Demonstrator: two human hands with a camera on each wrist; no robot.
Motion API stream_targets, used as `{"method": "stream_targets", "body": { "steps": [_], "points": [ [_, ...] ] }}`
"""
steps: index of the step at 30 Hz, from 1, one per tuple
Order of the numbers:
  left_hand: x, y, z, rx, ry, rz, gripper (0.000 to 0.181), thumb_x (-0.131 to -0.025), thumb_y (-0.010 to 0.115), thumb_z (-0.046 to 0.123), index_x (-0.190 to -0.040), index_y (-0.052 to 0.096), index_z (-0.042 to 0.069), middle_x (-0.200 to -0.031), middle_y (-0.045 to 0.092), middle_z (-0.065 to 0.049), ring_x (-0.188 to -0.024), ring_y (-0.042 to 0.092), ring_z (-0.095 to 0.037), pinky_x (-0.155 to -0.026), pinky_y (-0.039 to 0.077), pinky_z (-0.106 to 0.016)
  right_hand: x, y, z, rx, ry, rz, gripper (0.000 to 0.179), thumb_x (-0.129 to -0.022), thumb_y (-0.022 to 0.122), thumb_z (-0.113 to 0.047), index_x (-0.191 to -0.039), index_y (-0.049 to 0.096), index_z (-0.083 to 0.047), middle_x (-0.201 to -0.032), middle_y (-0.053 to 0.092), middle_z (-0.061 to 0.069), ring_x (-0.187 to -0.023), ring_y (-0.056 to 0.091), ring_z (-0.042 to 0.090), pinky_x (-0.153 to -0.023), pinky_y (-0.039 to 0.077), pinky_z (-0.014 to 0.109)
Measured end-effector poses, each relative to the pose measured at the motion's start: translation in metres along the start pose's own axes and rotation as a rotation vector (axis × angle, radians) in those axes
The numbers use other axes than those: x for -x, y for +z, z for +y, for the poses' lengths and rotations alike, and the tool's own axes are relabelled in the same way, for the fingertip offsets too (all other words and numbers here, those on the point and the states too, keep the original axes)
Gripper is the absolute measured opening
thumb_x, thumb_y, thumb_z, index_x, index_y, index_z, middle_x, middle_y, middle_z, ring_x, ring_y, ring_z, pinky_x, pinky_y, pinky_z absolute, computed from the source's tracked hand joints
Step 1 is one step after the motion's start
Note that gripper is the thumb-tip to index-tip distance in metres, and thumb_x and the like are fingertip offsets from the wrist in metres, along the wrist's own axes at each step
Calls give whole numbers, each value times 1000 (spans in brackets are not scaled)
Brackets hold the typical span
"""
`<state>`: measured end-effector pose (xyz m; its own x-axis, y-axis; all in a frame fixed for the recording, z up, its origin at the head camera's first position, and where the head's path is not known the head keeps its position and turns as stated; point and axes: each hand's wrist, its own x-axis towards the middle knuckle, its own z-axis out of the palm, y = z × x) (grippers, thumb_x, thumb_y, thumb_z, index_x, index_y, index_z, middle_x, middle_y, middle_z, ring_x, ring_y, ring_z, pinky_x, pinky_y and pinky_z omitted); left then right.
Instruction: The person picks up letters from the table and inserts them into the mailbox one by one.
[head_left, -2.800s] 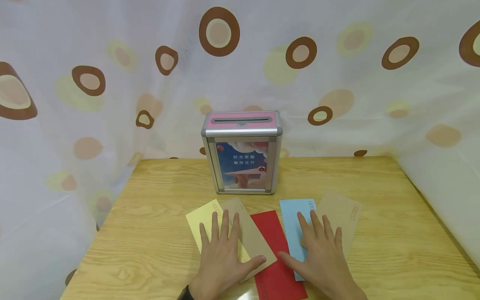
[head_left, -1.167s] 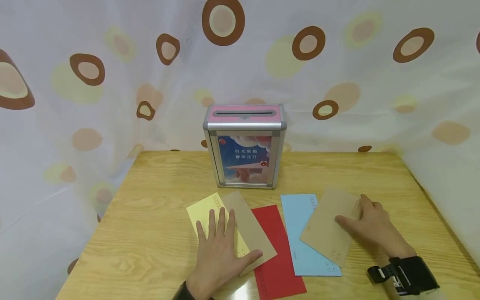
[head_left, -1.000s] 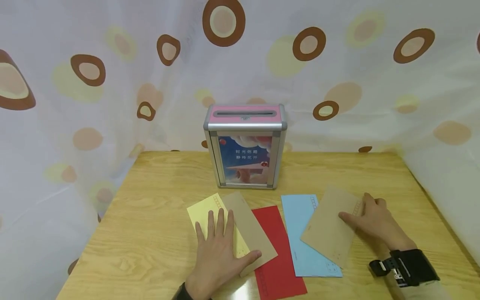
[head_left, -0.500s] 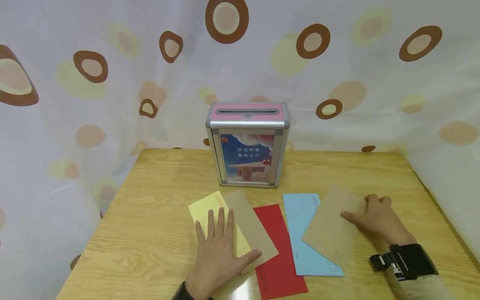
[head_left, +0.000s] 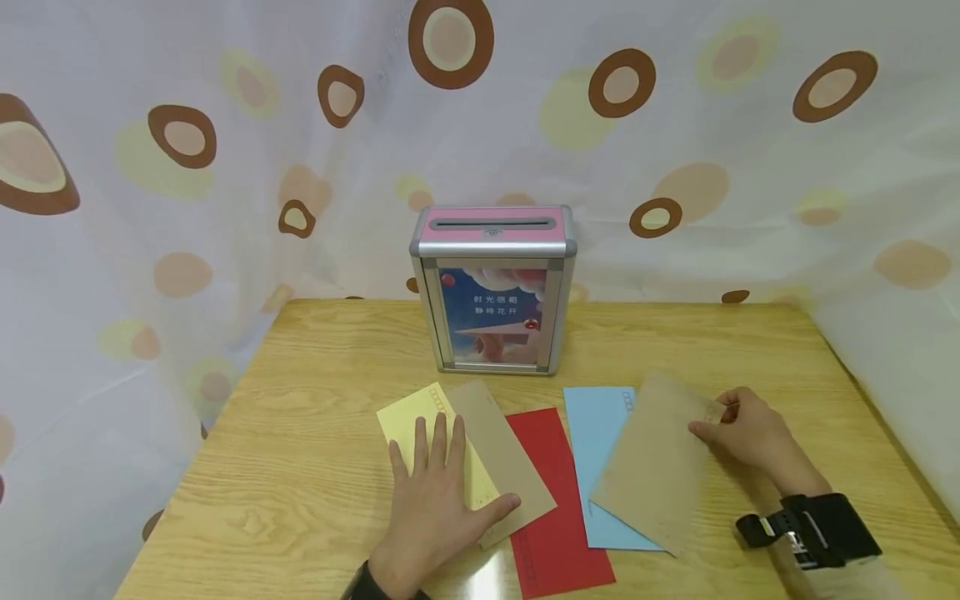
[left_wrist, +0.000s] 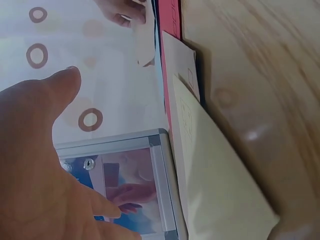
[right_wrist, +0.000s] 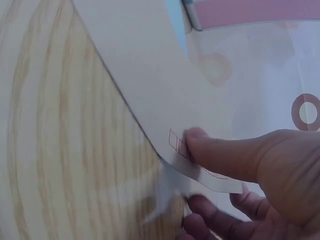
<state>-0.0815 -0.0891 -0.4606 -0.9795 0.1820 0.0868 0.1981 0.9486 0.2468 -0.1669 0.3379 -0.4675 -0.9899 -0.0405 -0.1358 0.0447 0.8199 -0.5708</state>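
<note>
My right hand (head_left: 753, 429) pinches the right edge of a brown envelope (head_left: 652, 467) between thumb and fingers. In the right wrist view the thumb (right_wrist: 220, 152) lies over the printed red squares, with fingers below the paper, and that edge is lifted off the table. The envelope partly covers a light blue envelope (head_left: 588, 433). My left hand (head_left: 431, 504) is spread with straight fingers over a yellow envelope (head_left: 408, 417); whether it presses on the paper I cannot tell. Beside it lie another brown envelope (head_left: 502, 450) and a red envelope (head_left: 562, 500).
Behind the envelopes stands a silver-framed letter box (head_left: 495, 317) with a pink top and a slot (head_left: 491, 223). The wooden table (head_left: 300, 433) meets a white patterned curtain (head_left: 375, 167) at the back and sides.
My right hand has gone from lying spread over the blue and brown envelopes to pinching the brown one's edge, which has now risen and tilted. The left hand stays almost in place.
</note>
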Motion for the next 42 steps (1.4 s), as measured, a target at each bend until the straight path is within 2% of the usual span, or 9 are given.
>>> {"method": "stream_targets", "body": {
  "steps": [6,8,12,16,20,28,31,36,42],
  "points": [
    [-2,-2,4,12,72,-19,114,-77,34,91,-157,14,11,-160,22,-15,-146,8,-36,-111,9,-71,1,3,-10,-123,-30,-28,70,-92,67,-36,-128,40,18,-94,65,18,-82,58,26,-69,51,39],
    [-4,-4,7,20,98,-32,113,-78,34,90,-157,13,11,-160,22,-15,-146,10,-35,-112,11,-70,2,6,-13,-204,-16,-50,69,-94,66,-34,-132,39,16,-84,62,11,-79,55,21,-67,50,35],
    [-6,-7,11,49,117,-74,112,-78,34,89,-157,13,12,-160,22,-15,-146,12,-36,-112,14,-68,3,13,-19,-473,12,-125,73,-97,63,-24,-142,24,17,-83,58,2,-79,63,15,-69,57,30],
    [-8,-7,14,83,121,-118,111,-79,34,88,-157,13,13,-160,23,-14,-145,14,-39,-112,18,-67,4,17,-27,-662,33,-193,76,-98,60,-17,-147,11,15,-98,66,9,-86,69,20,-73,60,35],
    [-10,-5,16,118,136,-126,109,-80,33,88,-156,18,12,-159,26,-12,-144,16,-39,-111,22,-67,5,16,-37,-701,26,-229,77,-99,59,-19,-149,10,11,-103,65,11,-90,68,22,-75,60,36],
    [-15,-1,27,280,251,-147,100,-85,39,80,-153,27,8,-152,39,-10,-139,30,-39,-109,36,-57,7,9,-63,-685,-36,-239,71,-97,61,-23,-146,20,7,-82,46,1,-81,63,16,-74,59,35],
    [-14,2,32,371,311,-182,95,-88,43,76,-153,27,8,-149,44,-9,-136,39,-30,-107,42,-46,8,8,-73,-697,-55,-249,66,-97,62,-22,-143,24,7,-78,41,0,-79,61,15,-74,59,35],
    [-13,4,36,520,345,-241,92,-90,47,71,-155,20,12,-150,42,-5,-133,41,-14,-108,42,-38,8,5,-85,-715,-74,-265,62,-97,62,-21,-141,27,5,-80,48,1,-82,63,16,-75,59,36],
    [-17,6,39,701,359,-287,89,-89,61,58,-156,17,18,-117,58,1,-95,57,-7,-81,52,-22,10,2,-94,-731,-80,-271,63,-98,61,-21,-142,24,5,-83,49,1,-81,61,14,-74,59,36]
  ]
}}
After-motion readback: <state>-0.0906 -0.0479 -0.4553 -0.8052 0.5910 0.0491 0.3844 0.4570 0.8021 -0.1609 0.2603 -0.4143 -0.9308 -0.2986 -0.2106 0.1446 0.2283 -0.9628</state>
